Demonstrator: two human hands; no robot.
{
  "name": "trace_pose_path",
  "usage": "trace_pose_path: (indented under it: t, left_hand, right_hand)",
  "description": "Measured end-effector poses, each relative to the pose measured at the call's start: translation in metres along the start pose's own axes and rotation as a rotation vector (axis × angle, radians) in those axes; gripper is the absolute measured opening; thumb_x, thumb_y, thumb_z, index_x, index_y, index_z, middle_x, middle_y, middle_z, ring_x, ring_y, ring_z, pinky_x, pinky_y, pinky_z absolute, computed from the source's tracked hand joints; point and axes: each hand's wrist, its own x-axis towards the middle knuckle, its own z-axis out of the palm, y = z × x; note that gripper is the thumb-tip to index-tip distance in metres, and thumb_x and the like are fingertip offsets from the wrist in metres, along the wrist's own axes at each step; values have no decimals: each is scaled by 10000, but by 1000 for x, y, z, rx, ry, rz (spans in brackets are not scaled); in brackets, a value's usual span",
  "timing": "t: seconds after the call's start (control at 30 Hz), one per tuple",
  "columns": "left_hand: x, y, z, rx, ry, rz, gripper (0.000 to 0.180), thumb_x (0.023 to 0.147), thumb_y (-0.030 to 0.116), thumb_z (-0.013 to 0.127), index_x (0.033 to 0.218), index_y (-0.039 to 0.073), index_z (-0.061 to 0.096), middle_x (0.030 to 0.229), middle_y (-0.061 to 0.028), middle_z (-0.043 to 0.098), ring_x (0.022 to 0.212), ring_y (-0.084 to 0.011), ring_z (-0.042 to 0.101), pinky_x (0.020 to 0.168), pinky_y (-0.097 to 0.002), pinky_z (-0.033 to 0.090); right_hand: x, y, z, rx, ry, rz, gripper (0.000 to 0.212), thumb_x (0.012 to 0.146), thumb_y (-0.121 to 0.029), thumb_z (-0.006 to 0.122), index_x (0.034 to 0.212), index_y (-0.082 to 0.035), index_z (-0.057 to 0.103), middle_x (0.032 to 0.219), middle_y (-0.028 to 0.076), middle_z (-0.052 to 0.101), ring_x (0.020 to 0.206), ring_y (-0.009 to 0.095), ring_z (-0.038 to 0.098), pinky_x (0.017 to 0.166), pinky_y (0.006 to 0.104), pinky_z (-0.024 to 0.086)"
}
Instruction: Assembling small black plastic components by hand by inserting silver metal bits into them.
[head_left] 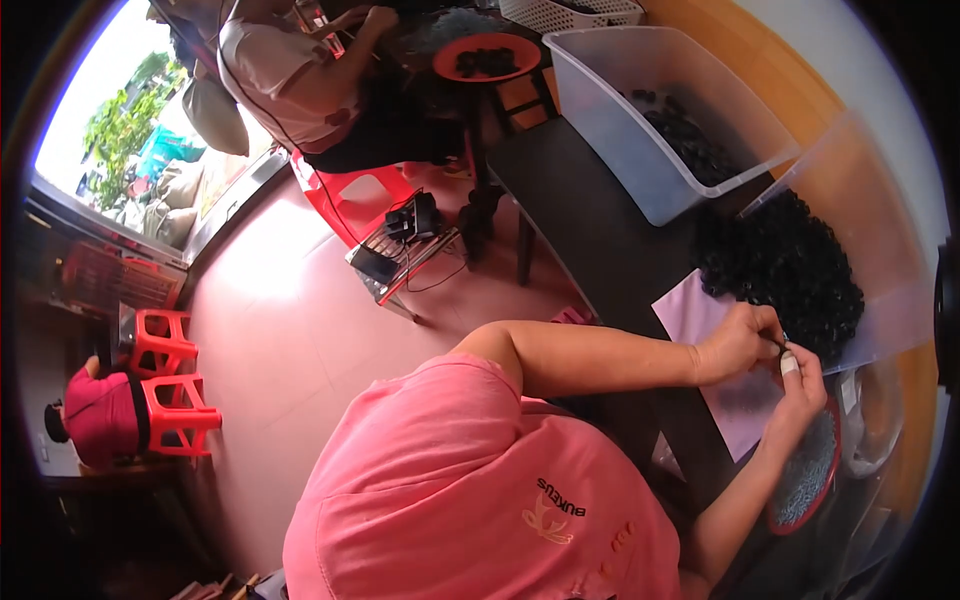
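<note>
My left hand (738, 345) and my right hand (800, 392) meet over the table, fingertips pinched together on a small black piece (776, 347). Most of it is hidden by the fingers, so its exact kind is unclear. A white wrap covers the tip of one digit on the right hand. Just beyond the fingers lies a big heap of small black pieces (775, 265), spilling from a tipped clear plastic bin (885, 230). Under my hands is a pale pink sheet (690, 305). Beside my right wrist sits a red-rimmed round tray (835, 455) filled with small grey-blue bits.
A large clear tub (650, 190) with black pieces stands on the dark table (560, 190). Farther back, a person (290, 80) works by an orange-red tray (445, 62). Red stools (180, 418) and another person (100, 415) are at left. A stool (365, 285) with devices and cables stands between.
</note>
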Motion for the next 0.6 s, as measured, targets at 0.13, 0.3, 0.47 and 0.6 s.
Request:
trace_pose_path:
  t: [0.13, 0.3, 0.47, 0.6]
  left_hand:
    - [4, -8, 5, 92, 4, 44, 99, 769, 5, 665, 856, -24, 630, 672, -67, 627, 535, -113, 564, 485, -268, 443]
    - [6, 1, -2, 338, -27, 158, 185, 785, -30, 637, 967, -17, 670, 771, -78, 669, 649, -139, 643, 545, -276, 507]
    - [4, 23, -6, 170, -56, -55, 130, 895, 19, 634, 1018, -12, 663, 784, -62, 685, 639, -100, 632, 487, -208, 443]
    - [4, 22, 1, 167, -90, -103, 91, 905, 31, 635, 983, -9, 658, 761, -56, 675, 614, -95, 616, 470, -201, 421]
  right_hand:
    - [1, 7, -11, -100, 5, -26, 166, 917, 8, 541, 1034, 27, 658, 934, 9, 634, 849, 93, 563, 781, 232, 462]
    - [2, -8, -5, -80, -25, -107, 164, 906, -19, 563, 1028, 0, 670, 933, 15, 657, 887, 103, 596, 796, 241, 474]
    - [9, -16, -2, -64, -41, -91, 118, 889, -35, 584, 950, 7, 676, 783, 13, 644, 741, 74, 588, 686, 231, 467]
    - [3, -17, -8, -101, -18, -100, 102, 868, -44, 599, 918, 3, 675, 715, 5, 626, 675, 73, 551, 608, 244, 428]
